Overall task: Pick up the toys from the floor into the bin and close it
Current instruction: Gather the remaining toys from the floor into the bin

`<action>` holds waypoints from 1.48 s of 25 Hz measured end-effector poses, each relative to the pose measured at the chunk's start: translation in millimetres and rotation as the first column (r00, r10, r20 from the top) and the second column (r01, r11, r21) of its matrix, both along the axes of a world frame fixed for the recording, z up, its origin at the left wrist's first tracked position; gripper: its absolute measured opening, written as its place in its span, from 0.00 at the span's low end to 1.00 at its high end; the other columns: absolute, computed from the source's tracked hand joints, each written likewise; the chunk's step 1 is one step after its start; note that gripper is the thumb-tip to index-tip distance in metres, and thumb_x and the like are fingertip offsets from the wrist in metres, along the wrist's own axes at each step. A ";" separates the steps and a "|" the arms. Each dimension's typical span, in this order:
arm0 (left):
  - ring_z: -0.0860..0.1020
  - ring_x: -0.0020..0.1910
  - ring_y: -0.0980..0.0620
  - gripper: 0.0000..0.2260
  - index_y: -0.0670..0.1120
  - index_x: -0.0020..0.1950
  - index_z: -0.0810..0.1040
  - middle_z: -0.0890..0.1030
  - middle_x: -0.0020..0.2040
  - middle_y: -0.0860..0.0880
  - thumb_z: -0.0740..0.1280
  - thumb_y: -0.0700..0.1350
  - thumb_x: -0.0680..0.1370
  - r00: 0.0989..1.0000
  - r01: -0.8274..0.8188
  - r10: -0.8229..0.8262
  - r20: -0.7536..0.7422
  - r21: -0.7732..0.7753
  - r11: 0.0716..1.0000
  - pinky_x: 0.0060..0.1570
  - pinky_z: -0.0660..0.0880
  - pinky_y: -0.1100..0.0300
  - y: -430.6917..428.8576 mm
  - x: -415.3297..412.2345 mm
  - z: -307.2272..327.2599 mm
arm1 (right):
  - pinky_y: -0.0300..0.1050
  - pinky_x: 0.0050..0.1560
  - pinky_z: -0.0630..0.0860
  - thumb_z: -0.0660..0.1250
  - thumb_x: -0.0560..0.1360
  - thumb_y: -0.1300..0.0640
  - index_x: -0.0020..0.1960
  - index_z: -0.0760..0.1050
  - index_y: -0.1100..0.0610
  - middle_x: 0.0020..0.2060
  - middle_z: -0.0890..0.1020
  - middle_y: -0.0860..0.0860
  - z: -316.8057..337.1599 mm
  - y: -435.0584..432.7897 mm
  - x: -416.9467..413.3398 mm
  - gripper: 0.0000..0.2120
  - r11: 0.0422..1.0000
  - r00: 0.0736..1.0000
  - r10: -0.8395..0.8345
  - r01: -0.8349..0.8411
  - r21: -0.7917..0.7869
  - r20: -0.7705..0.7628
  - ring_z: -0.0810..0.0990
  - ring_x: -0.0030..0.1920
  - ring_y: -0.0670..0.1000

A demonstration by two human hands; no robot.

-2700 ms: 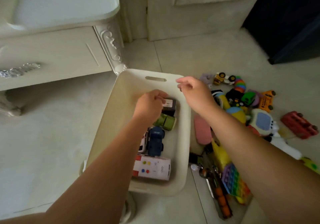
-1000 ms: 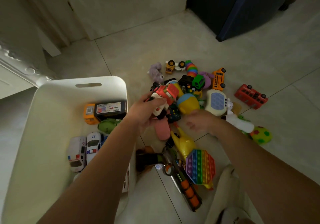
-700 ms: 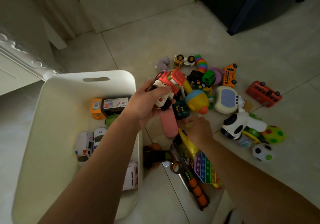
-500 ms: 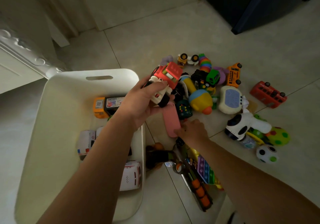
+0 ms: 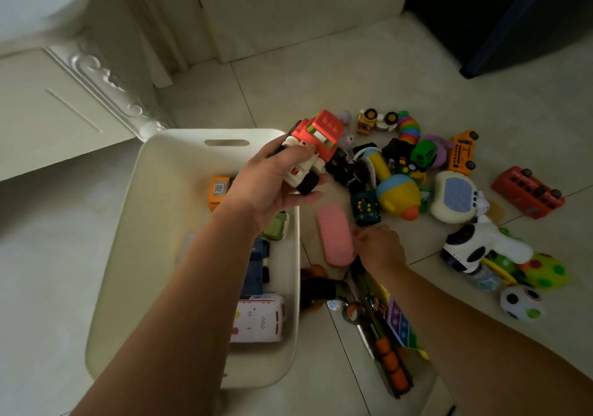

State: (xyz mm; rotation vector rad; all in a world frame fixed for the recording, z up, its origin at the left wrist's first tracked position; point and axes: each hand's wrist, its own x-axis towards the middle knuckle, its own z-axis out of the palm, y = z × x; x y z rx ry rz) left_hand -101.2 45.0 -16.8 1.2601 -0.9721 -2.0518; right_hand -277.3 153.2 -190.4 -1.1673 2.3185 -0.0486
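Observation:
A white bin (image 5: 160, 171) stands open on the tiled floor with several toy vehicles inside, among them a white ambulance (image 5: 260, 317) and an orange car (image 5: 218, 191). My left hand (image 5: 272, 181) grips a red-and-white toy truck (image 5: 321, 136) in the air over the bin's right rim. My right hand (image 5: 380, 250) is low on the floor, its fingers curled down against the right edge of a pink oblong toy (image 5: 333, 232); what they hold is hidden. Several toys lie in a pile to the right of the bin, including a red bus (image 5: 526, 191), a cow (image 5: 478, 245) and a rainbow pop-it (image 5: 401, 322).
A white carved cabinet (image 5: 48, 120) stands left of and behind the bin. Dark furniture (image 5: 513, 14) fills the far right corner. A pale door and wall run along the back. A spotted ball (image 5: 521, 301) lies at the pile's right edge.
My left hand picked the red-and-white truck out of the pile and carried it left over the bin rim. My right hand moved down beside the pink toy.

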 end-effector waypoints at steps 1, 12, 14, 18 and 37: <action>0.84 0.50 0.41 0.12 0.48 0.60 0.76 0.84 0.52 0.42 0.68 0.43 0.76 1.000 -0.021 0.021 -0.004 0.007 1.000 0.44 0.82 0.50 1.3 8.3 5.0 | 0.52 0.52 0.76 0.56 0.79 0.50 0.52 0.78 0.56 0.52 0.77 0.57 0.8 0.6 1.7 0.15 1.000 0.999 0.019 -0.019 -0.006 0.044 0.76 0.54 0.59; 0.83 0.48 0.43 0.15 0.44 0.62 0.74 0.82 0.52 0.40 0.68 0.44 0.76 0.973 -0.219 0.193 0.130 0.235 0.947 0.39 0.83 0.54 30.1 99.0 -33.4 | 0.53 0.69 0.63 0.64 0.74 0.46 0.78 0.51 0.53 0.72 0.66 0.56 -11.8 -14.6 43.1 0.37 0.930 0.916 0.366 -0.357 0.085 -0.166 0.67 0.68 0.59; 0.83 0.50 0.42 0.13 0.45 0.59 0.75 0.82 0.53 0.40 0.69 0.45 0.76 0.972 -0.191 0.133 0.193 0.323 0.927 0.41 0.83 0.53 38.2 100.9 -50.7 | 0.53 0.68 0.63 0.63 0.76 0.50 0.78 0.49 0.54 0.73 0.64 0.58 -9.8 -23.2 53.8 0.36 0.938 0.919 0.347 -0.337 0.085 -0.186 0.66 0.68 0.60; 0.80 0.57 0.41 0.16 0.47 0.61 0.75 0.80 0.56 0.41 0.71 0.45 0.74 0.934 -0.081 -0.075 0.348 0.413 0.907 0.52 0.80 0.47 59.3 91.8 -83.9 | 0.53 0.67 0.63 0.67 0.73 0.49 0.77 0.48 0.51 0.72 0.60 0.61 -5.9 -32.4 62.5 0.40 0.966 0.965 0.254 -0.248 0.078 -0.069 0.64 0.69 0.63; 0.77 0.52 0.45 0.13 0.44 0.58 0.74 0.77 0.51 0.44 0.56 0.50 0.82 0.132 0.627 -0.418 0.899 0.251 0.738 0.54 0.76 0.51 59.4 62.9 -125.3 | 0.46 0.48 0.74 0.59 0.79 0.54 0.68 0.70 0.55 0.59 0.79 0.57 15.5 -42.8 37.9 0.18 0.945 0.948 -0.165 0.231 -0.231 0.273 0.79 0.55 0.59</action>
